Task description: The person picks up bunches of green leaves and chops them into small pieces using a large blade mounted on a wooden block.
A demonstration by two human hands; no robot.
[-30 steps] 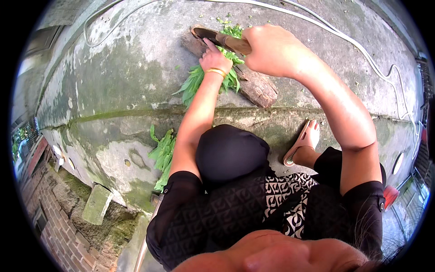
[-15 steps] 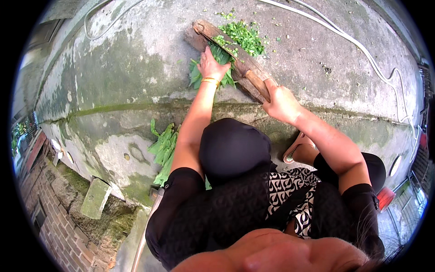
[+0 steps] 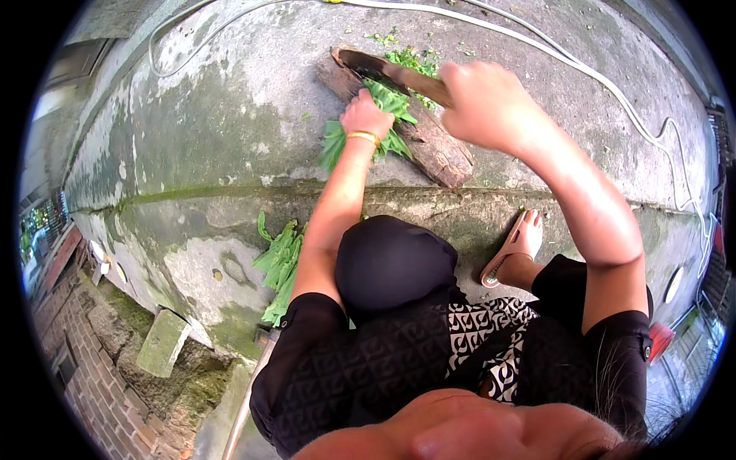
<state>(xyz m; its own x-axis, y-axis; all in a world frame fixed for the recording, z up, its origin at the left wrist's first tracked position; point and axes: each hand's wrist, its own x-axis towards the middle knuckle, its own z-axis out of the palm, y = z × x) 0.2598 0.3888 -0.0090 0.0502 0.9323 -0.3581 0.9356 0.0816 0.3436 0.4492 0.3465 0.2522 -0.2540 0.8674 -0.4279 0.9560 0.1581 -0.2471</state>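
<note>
My left hand (image 3: 366, 116) is closed round a bunch of large green leaves (image 3: 334, 146), pressing it onto a weathered wooden block (image 3: 442, 151). Leaf ends stick out on both sides of the fist. Above the block, my right hand (image 3: 484, 106) grips a chopping knife (image 3: 423, 84) by its wooden handle. Its dark, broad blade slants toward the block's far-left end, just beyond my left fingers. Chopped greens (image 3: 418, 60) lie on the concrete behind the block, partly hidden by the knife and right hand.
More whole leaves (image 3: 280, 264) lie beside my left forearm, on the lower concrete level. A mossy step edge (image 3: 253, 181) runs across in front of my knees. A white hose (image 3: 606, 80) curves along the far and right side. My sandalled foot (image 3: 520, 249) stands at the right.
My right hand has risen with the knife, lifting it off the block and uncovering the block's near end. My left hand keeps hold of the leaves, its fingers now more curled.
</note>
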